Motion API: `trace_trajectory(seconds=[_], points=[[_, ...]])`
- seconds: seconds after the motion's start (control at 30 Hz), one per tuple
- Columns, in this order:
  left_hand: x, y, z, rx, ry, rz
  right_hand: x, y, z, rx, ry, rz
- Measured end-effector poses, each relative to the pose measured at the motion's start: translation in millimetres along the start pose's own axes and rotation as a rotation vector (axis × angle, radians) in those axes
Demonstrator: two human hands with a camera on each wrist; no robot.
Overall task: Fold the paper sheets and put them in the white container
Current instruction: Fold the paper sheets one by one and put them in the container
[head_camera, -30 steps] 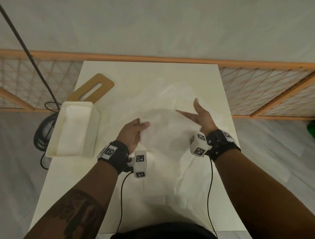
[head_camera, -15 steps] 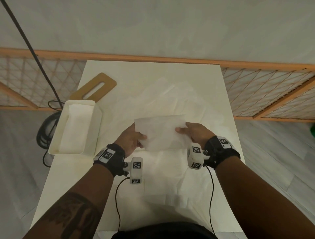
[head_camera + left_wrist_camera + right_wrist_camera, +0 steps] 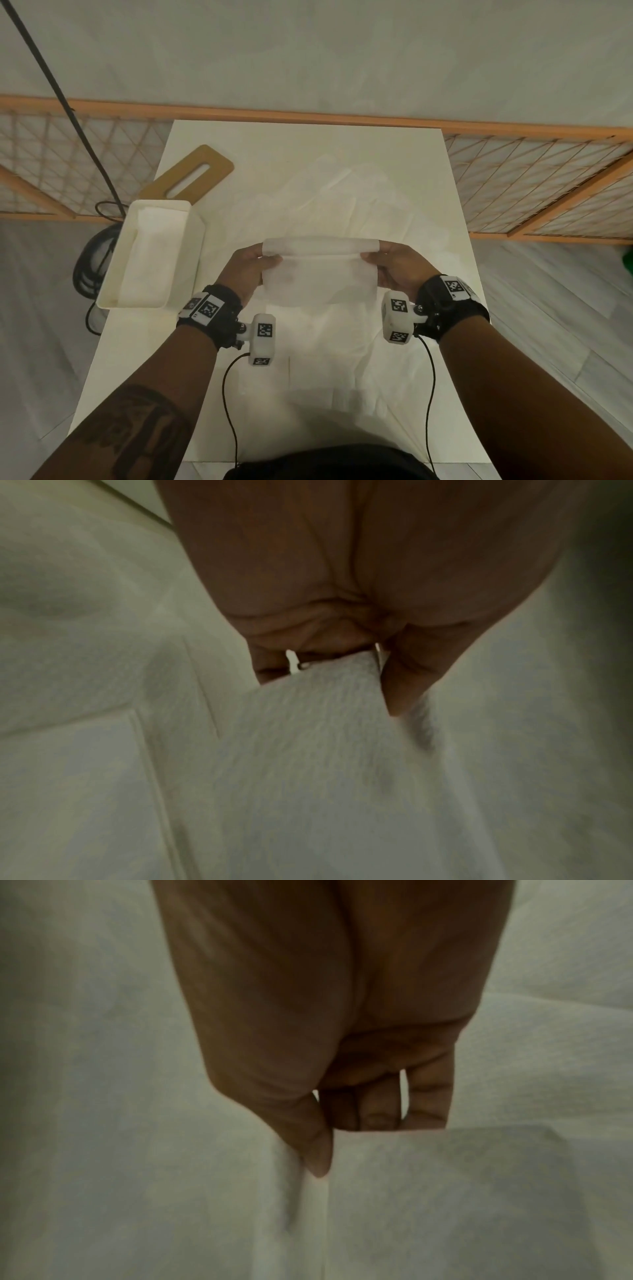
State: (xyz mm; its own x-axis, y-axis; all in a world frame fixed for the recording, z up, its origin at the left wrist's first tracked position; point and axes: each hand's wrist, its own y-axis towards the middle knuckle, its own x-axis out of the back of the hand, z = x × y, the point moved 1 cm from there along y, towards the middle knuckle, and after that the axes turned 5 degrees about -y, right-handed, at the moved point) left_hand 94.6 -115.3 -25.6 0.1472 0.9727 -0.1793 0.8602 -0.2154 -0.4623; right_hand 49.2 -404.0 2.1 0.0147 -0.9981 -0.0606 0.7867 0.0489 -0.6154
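Observation:
A thin white paper sheet (image 3: 320, 274) is held above the table, its top edge curled over toward me. My left hand (image 3: 255, 263) pinches its left end between thumb and fingers. My right hand (image 3: 387, 262) pinches its right end the same way. The left wrist view shows the paper sheet (image 3: 325, 737) running into the pinch of my left hand (image 3: 356, 664). The right wrist view shows my right hand (image 3: 346, 1139) with its thumb on the near face of the paper sheet (image 3: 428, 1191). The white container (image 3: 191, 240) stands at the table's left edge with folded paper inside.
More loose white sheets (image 3: 342, 205) lie spread over the white table (image 3: 274, 137). A wooden board (image 3: 195, 173) with a slot lies behind the container. Black cables (image 3: 92, 263) coil on the floor to the left. An orange lattice fence (image 3: 531, 178) runs behind the table.
The sheet lay on the table under both hands a second ago. Both hands took its ends, lifted it toward me, and its top edge has now rolled over.

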Motion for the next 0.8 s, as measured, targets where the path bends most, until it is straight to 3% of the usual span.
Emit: trace_trajectory(seconds=[0.17,0.4,0.5,0.6,0.8], points=[[-0.8,-5.3,-0.8,0.025,0.031,0.042,5.8,-4.3,2.0,0.023,-0.057,0.02],[3.5,-2.3,7.6,0.21,-0.074,0.061,9.5,-6.3,-3.7,-0.099,0.033,0.063],[7.7,2.1,14.6,0.177,0.205,0.057,7.2,-2.1,-13.2,-0.19,0.029,0.062],[12.6,3.4,19.5,0.096,0.577,0.077,3.6,3.3,-29.5,-0.164,-0.212,-0.023],[16.1,-9.9,36.1,0.117,0.898,0.134,-2.5,7.1,-58.3,-0.159,-0.539,-0.011]])
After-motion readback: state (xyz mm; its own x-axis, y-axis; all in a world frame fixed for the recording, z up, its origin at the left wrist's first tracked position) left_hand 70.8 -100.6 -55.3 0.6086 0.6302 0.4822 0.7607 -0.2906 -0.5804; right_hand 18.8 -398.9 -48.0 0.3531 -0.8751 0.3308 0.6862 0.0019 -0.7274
